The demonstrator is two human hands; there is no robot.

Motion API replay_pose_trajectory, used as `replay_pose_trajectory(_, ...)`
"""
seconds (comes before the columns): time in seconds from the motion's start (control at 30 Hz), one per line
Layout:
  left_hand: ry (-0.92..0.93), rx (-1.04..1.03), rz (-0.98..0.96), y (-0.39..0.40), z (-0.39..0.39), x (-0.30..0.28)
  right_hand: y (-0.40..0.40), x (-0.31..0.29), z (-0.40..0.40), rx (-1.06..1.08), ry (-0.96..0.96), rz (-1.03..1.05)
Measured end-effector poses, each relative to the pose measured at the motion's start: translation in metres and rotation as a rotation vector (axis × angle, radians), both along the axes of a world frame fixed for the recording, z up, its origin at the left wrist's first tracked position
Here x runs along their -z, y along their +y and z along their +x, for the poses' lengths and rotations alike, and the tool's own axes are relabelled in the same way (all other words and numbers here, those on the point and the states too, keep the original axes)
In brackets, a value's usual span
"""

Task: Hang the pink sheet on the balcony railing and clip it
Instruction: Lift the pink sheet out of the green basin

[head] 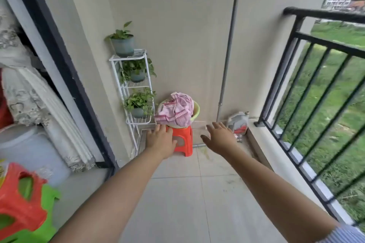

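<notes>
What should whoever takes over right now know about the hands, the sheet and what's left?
Left hand: open, holding nothing, stretched toward the basin.
Right hand: open, holding nothing, stretched forward in the air.
Pink sheet: bunched in the green basin on the red stool, by the far wall.
Balcony railing: on the right, bare.
Done: nothing yet.
Left: lift the sheet, drape it over the railing, clip it. No clips are visible.

Pink sheet: checked pink cloth, crumpled in a heap, piled in a green basin and spilling over its near rim. Basin sits on a small red stool against the far wall. Balcony railing: black metal, vertical bars, along the right side, bare.
</notes>
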State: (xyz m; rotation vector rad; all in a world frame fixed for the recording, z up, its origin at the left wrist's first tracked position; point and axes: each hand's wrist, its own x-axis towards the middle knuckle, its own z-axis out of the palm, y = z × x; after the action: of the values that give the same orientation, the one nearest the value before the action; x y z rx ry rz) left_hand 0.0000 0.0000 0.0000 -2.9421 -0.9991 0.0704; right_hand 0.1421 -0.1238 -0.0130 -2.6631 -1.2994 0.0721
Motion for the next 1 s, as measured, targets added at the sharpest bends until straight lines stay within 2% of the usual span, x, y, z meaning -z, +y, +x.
replay_pose_trajectory(0.27,0.009,-0.051,-0.034,0.175,0.147,0.01,0.18,0.014,0.15,-0.027,0.062,-0.066)
replay_pose_trajectory(0.6,0.13,-0.044,-0.158,0.4,0.316,0.09,0.39,0.092,0.307,0.059,0.218,-0.18)
replay_pose_trajectory(0.8,0.218,-0.056,-0.32,0.476,0.384,0.145,0.456,0.14,0.379,0.086,0.318,-0.36)
replay_pose_trajectory(1.0,0.287,-0.219,-0.461,0.524,0.422,0.218,0.539,0.21,0.434,-0.074,0.391,-0.499)
